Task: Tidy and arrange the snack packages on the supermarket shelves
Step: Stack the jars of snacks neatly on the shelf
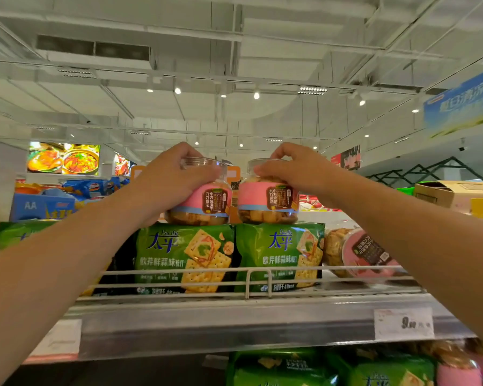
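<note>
My left hand (170,181) and right hand (296,171) each grip a pink-banded biscuit jar (204,199) perched atop the green cracker bags (184,257), whose soft tops could tip either jar off.

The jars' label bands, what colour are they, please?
Pink, blue-edged, on both jars; head view.

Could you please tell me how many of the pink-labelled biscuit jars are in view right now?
4, possibly more hidden. The left jar and right jar stand on the green cracker bags, one under each hand. A third jar lies tipped on the shelf to their right. A fourth jar sits on the shelf below.
</note>
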`<action>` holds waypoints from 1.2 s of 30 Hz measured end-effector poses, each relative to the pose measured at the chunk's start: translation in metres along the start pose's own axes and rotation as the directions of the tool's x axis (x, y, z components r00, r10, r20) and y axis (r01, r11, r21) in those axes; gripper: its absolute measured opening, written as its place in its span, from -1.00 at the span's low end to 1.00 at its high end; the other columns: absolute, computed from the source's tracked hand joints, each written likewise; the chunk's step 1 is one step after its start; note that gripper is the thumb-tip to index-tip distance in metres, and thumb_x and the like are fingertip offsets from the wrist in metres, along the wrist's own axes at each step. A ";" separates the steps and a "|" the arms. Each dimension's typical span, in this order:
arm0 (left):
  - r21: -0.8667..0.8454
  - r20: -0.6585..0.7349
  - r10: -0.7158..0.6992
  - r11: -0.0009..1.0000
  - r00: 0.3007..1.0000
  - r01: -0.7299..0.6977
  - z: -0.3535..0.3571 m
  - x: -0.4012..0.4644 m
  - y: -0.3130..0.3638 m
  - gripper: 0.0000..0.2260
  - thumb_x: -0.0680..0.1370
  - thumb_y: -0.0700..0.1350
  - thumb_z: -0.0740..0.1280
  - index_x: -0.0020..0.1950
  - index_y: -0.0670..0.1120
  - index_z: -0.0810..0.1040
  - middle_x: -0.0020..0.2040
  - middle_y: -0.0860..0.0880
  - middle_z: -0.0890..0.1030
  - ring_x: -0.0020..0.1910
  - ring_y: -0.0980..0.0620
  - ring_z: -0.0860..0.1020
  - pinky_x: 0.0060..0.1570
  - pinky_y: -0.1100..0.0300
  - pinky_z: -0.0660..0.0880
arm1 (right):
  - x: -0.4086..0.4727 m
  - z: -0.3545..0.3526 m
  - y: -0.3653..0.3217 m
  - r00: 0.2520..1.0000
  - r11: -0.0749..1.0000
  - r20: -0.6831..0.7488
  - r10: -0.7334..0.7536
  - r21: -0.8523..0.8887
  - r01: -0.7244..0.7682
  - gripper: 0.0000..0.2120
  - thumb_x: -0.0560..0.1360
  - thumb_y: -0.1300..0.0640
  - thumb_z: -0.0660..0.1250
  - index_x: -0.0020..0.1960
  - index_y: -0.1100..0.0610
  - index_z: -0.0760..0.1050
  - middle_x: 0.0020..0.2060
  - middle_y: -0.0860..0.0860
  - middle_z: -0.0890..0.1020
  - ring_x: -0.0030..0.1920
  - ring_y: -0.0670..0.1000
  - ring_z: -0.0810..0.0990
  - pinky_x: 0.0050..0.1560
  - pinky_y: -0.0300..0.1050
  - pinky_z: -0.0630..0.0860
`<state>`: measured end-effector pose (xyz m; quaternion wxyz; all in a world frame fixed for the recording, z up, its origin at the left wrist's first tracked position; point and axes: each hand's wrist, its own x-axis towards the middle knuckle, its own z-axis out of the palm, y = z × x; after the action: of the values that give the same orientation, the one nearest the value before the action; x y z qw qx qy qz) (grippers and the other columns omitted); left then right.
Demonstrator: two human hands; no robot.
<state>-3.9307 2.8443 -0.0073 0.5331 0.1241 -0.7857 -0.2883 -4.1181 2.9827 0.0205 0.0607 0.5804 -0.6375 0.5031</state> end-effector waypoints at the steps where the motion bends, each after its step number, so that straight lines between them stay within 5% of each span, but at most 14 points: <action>1: -0.012 -0.021 0.019 1.000 1.000 -0.019 0.001 -0.001 0.000 -0.71 0.38 0.16 0.49 -0.04 0.07 0.52 -0.11 -0.01 0.65 -0.36 0.14 0.66 -0.53 0.35 0.46 | -0.001 0.000 0.000 1.000 1.000 -0.022 -0.006 0.015 0.006 -0.63 0.35 -0.08 0.52 -0.04 0.10 0.46 -0.12 0.07 0.67 -0.33 -0.07 0.69 -0.40 -0.20 0.56; 8: -0.246 -0.129 0.197 0.943 0.972 -0.223 0.015 0.004 0.035 -0.84 0.42 0.10 0.49 -0.11 0.16 0.54 -0.16 0.07 0.67 -0.29 0.11 0.67 -0.42 0.27 0.54 | -0.039 -0.049 -0.019 0.965 0.997 -0.252 -0.078 -0.043 0.069 -0.68 0.28 -0.13 0.53 -0.16 0.01 0.50 -0.22 0.00 0.68 -0.34 -0.11 0.67 -0.41 -0.25 0.51; 12: -0.408 -0.014 0.264 0.879 0.964 -0.247 0.060 -0.003 0.058 -0.85 0.42 0.08 0.49 -0.11 0.17 0.54 -0.16 0.07 0.68 -0.30 0.12 0.67 -0.43 0.29 0.53 | -0.089 -0.097 -0.022 0.942 0.993 -0.335 -0.020 -0.119 -0.021 -0.64 0.10 -0.20 0.53 -0.22 -0.06 0.53 -0.24 0.01 0.70 -0.27 -0.01 0.70 -0.36 -0.16 0.56; 19: -0.644 0.194 0.378 0.745 0.905 -0.173 0.164 -0.041 0.109 -0.83 0.44 0.07 0.47 -0.04 0.12 0.55 -0.19 0.14 0.68 -0.28 0.10 0.68 -0.39 0.29 0.56 | -0.197 -0.182 -0.019 0.871 0.945 -0.484 0.085 -0.238 -0.225 -0.67 0.10 -0.18 0.55 -0.26 -0.07 0.54 -0.28 0.02 0.70 -0.32 -0.03 0.67 -0.34 -0.15 0.54; 26: -0.717 0.364 0.457 0.694 0.811 -0.069 0.254 -0.090 0.173 -0.60 0.32 0.19 0.51 0.07 0.08 0.55 -0.16 0.05 0.69 -0.25 0.01 0.70 -0.35 0.18 0.61 | -0.295 -0.266 -0.018 0.821 0.890 -0.546 0.165 -0.277 -0.363 -0.60 0.19 -0.09 0.59 -0.11 0.04 0.52 -0.28 0.02 0.70 -0.30 -0.04 0.67 -0.38 -0.20 0.52; 31: -0.705 0.422 0.474 0.708 0.773 -0.049 0.319 -0.117 0.217 -0.62 0.25 0.23 0.54 -0.02 0.17 0.55 -0.18 0.26 0.66 -0.25 0.09 0.69 -0.38 0.22 0.59 | -0.336 -0.331 0.007 0.830 0.877 -0.520 0.202 -0.280 -0.389 -0.67 0.27 -0.03 0.57 -0.06 0.06 0.55 -0.22 0.05 0.70 -0.24 0.01 0.70 -0.33 -0.19 0.55; 36: -0.673 0.433 0.458 0.737 0.776 -0.059 0.380 -0.125 0.245 -0.69 0.26 0.23 0.48 -0.06 0.25 0.53 -0.17 0.19 0.67 -0.25 0.09 0.69 -0.39 0.23 0.58 | -0.347 -0.388 0.052 0.856 0.900 -0.470 0.216 -0.245 -0.361 -0.67 0.26 -0.03 0.58 -0.07 0.04 0.56 -0.19 0.05 0.71 -0.20 0.05 0.71 -0.29 -0.11 0.56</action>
<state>-4.1985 3.2255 -0.0610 0.3176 -0.2692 -0.7759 -0.4739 -4.2456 3.4852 -0.0493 0.2175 0.3328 -0.7625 0.5104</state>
